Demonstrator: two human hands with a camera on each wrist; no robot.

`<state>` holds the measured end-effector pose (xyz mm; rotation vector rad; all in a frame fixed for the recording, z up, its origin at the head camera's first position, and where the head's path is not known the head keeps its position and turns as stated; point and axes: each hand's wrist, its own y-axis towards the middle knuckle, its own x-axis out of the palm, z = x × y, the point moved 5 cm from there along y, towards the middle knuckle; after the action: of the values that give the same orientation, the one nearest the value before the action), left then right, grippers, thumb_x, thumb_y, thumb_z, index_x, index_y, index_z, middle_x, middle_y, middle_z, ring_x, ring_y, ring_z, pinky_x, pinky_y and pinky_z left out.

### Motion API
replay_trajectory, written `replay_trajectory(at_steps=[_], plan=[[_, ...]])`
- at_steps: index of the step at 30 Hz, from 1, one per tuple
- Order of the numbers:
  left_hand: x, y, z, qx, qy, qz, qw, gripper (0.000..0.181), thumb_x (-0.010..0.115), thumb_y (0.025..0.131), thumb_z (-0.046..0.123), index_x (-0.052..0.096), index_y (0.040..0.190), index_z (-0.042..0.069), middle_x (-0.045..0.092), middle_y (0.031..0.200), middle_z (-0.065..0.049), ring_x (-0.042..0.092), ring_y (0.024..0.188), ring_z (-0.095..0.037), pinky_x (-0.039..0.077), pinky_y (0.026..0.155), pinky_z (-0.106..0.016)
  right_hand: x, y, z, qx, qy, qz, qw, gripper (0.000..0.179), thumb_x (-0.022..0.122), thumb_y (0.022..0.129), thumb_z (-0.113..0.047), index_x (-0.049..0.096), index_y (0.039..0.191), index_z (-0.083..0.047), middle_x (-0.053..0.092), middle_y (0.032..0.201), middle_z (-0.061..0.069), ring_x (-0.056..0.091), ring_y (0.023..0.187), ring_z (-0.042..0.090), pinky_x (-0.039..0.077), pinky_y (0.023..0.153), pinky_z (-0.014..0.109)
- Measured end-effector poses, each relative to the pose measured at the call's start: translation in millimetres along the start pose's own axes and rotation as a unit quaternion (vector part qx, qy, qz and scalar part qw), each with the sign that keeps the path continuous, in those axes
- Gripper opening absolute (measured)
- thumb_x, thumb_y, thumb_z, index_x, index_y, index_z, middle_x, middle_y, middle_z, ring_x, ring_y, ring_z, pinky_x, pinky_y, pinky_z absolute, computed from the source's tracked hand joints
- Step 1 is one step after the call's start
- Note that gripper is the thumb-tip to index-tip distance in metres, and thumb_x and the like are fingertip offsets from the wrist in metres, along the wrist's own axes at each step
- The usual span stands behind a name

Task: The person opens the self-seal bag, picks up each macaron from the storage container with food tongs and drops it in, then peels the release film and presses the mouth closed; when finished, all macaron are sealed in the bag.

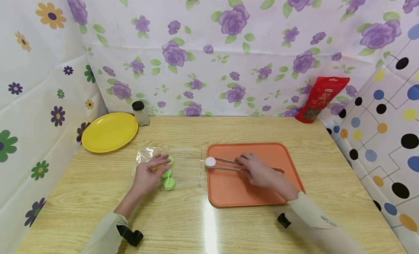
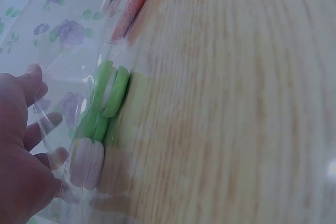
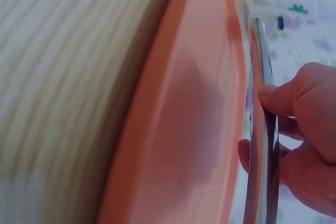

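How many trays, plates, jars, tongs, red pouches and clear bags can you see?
Tray: 1
Plate: 1
Jar: 1
Tongs: 1 pair
Red pouch: 1
Clear bag: 1
Total: 6

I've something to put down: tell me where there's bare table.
Bare table: behind the orange tray, between the black-lidded jar and red pouch; in front of the tray, between the sleeves. Crowded: left of the tray, around the plastic bag, green macarons and left hand; the tray's left edge, where tongs hold a white macaron.
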<state>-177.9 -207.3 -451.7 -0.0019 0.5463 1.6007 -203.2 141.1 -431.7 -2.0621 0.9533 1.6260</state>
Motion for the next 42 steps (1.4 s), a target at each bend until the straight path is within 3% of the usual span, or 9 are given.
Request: replay_trajectory(at_steps=[2,4,11,19,32,42], plan=[[-0.2,0.1,-0.7,0.001,-0.002,0.000,1.0000,0.016,0.077,0.084,-0.007,0.075,0.100,-0.007,0.068,0.116,-0.024,0.048,0.128,-0.048,0.036,0.104,-0.013,2,7.9,-8,-0.011,0.005,-0.006,0.9999,0.031,0.067,0.095,0.000,0.060,0.125,-0.001,0.058,0.114,0.012,0.052,0.096,0.031,0.050,0.081,0.045],[-0.3,0.2,-1.6,0.001,-0.001,0.000,1.0000,0.016,0.077,0.084,-0.007,0.075,0.100,-0.007,0.068,0.116,-0.025,0.048,0.128,-0.048,0.036,0.102,-0.012,5,16.8,-16,-0.019,0.011,-0.014,0.9997,0.030,0.066,0.095,-0.001,0.060,0.125,-0.001,0.058,0.115,0.012,0.051,0.097,0.031,0.049,0.082,0.044],[-0.4,-0.1,-0.7,0.004,-0.001,-0.003,1.0000,0.016,0.077,0.084,-0.006,0.075,0.100,-0.007,0.068,0.116,-0.024,0.048,0.129,-0.048,0.034,0.111,-0.050,18,48.8,-42,-0.050,-0.012,-0.038,0.9979,0.030,0.066,0.096,-0.002,0.060,0.125,-0.001,0.058,0.115,0.012,0.051,0.099,0.029,0.044,0.083,0.041],[-1.0,-1.1,1.2,0.004,-0.014,-0.002,0.9999,0.016,0.076,0.084,-0.008,0.074,0.100,-0.009,0.067,0.116,-0.027,0.047,0.129,-0.048,0.033,0.111,-0.055,30,74.3,-60,-0.055,-0.013,-0.059,0.9966,0.033,0.065,0.097,-0.002,0.059,0.129,0.000,0.057,0.117,0.013,0.049,0.097,0.028,0.045,0.080,0.039],[-0.7,-1.4,2.7,0.001,-0.009,-0.003,1.0000,0.016,0.076,0.084,-0.008,0.074,0.100,-0.009,0.067,0.117,-0.027,0.047,0.130,-0.048,0.033,0.112,-0.055,39,89.9,-65,-0.061,-0.039,-0.071,0.9949,0.033,0.065,0.097,-0.002,0.058,0.129,0.001,0.058,0.119,0.015,0.054,0.106,0.028,0.042,0.090,0.041],[0.0,-1.3,1.5,-0.003,0.004,-0.002,1.0000,0.016,0.077,0.084,-0.005,0.075,0.100,-0.008,0.067,0.118,-0.026,0.048,0.129,-0.047,0.033,0.111,-0.055,37,87.3,-64,-0.037,-0.024,-0.082,0.9957,0.035,0.063,0.099,-0.005,0.056,0.133,-0.001,0.057,0.120,0.014,0.051,0.103,0.029,0.045,0.085,0.039]])
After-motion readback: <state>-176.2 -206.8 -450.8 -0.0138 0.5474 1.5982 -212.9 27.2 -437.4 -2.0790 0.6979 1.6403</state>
